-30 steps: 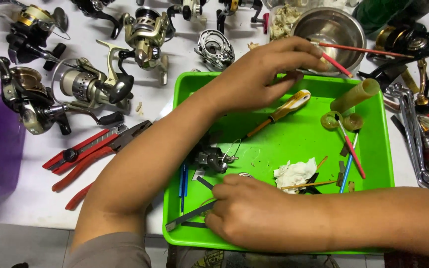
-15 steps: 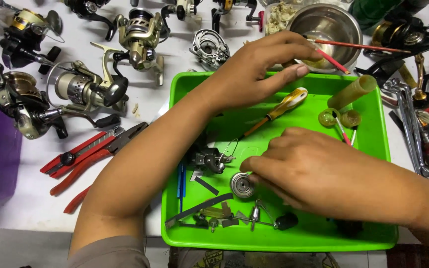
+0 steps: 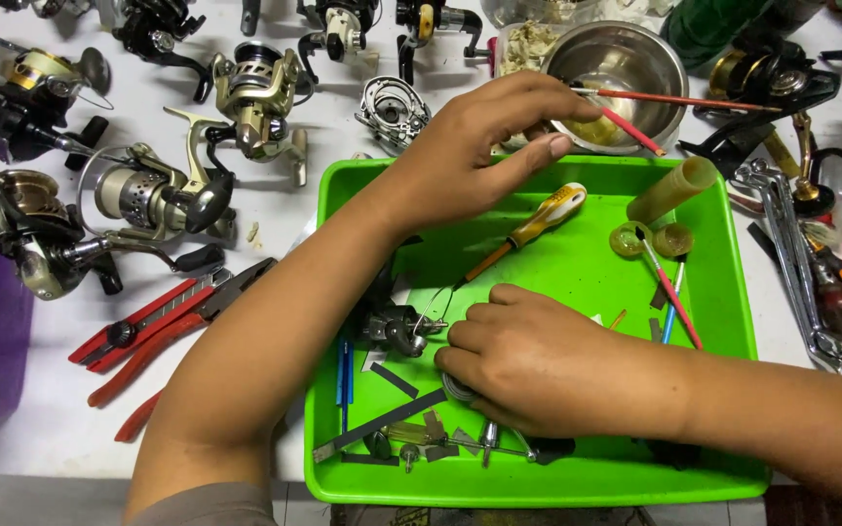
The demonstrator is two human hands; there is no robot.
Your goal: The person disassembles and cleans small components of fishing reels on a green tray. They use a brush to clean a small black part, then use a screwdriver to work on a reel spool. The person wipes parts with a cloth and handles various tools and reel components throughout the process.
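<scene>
My left hand [image 3: 475, 146] reaches across the green plastic tray [image 3: 538, 487] to the steel bowl [image 3: 635, 58]. Its fingertips pinch a thin red brush [image 3: 684, 99] that lies over the bowl's rim. My right hand [image 3: 538, 365] rests low in the tray, fingers curled over a small round metal part [image 3: 455, 390], of which only a grey edge shows. Just left of those fingers sits a dark reel body part [image 3: 392, 331]. A screwdriver with a yellow-white handle [image 3: 548, 214] lies diagonally between my two hands.
Small screws and black strips [image 3: 411, 438] lie along the tray's front. A yellowish tube [image 3: 674, 190] and thin brushes [image 3: 674, 292] lie at its right. Several fishing reels [image 3: 148, 200] crowd the white table to the left, with red pliers [image 3: 148, 326]. Wrenches [image 3: 791, 263] lie right.
My right hand left the tray's front edge, swung in from the right and closed over the round metal part. My left hand stayed at the bowl.
</scene>
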